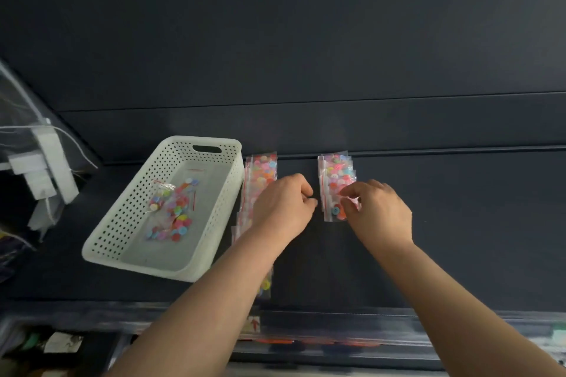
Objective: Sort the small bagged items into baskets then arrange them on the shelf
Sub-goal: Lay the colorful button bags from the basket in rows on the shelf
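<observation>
A white perforated basket (128,211) stands at the left of the dark shelf and holds several small clear bags of coloured buttons (173,208). Right of it runs a long row of button bags (260,171), partly hidden under my left arm. A second, shorter row of bags (335,174) lies further right. My left hand (281,208) hovers over the first row with its fingers curled, and I cannot see anything in it. My right hand (378,211) pinches the nearest bag of the second row (335,211) at its right edge.
White blocks and clear plastic with thin cords (43,162) sit at the far left. Below the shelf's front edge (337,312) a lower level shows blurred, mixed items. The dark shelf surface stretches away to the right.
</observation>
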A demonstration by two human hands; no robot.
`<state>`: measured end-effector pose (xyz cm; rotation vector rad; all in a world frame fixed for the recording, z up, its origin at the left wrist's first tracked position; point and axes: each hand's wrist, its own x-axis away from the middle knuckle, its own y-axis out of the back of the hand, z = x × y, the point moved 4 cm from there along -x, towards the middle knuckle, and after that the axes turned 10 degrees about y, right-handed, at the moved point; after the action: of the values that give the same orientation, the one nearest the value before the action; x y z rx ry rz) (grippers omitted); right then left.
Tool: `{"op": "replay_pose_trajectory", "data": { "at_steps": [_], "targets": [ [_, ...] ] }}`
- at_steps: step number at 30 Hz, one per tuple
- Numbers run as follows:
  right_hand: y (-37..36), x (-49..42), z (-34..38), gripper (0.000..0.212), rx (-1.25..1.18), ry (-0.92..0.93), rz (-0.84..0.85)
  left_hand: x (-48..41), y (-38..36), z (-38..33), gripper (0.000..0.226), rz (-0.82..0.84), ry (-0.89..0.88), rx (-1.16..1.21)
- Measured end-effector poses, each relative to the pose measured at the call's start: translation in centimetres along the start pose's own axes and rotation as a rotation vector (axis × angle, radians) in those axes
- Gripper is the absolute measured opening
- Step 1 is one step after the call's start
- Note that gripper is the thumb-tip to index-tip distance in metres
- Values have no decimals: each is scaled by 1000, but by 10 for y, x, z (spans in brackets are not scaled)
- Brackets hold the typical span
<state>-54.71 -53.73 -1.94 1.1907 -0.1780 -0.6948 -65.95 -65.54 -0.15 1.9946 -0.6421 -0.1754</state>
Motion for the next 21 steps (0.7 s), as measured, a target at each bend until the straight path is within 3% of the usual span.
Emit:
{"op": "replay_pose_trajectory", "data": {
  "at_steps": [6, 12, 16, 21],
  "targets": [
    [-21, -2, 67, 20, 67, 225, 7, 16, 67, 56, 4, -202, 51, -61],
    [-44, -3, 142, 24, 55, 392, 88, 15, 110, 145, 4, -241, 218, 21],
    [-49, -3, 175, 25, -38, 408, 41, -1, 124, 187, 11, -185, 300, -126],
    [-52, -2, 184, 35, -40, 373, 70, -26, 110, 193, 27, -78, 219, -317]
  ]
}}
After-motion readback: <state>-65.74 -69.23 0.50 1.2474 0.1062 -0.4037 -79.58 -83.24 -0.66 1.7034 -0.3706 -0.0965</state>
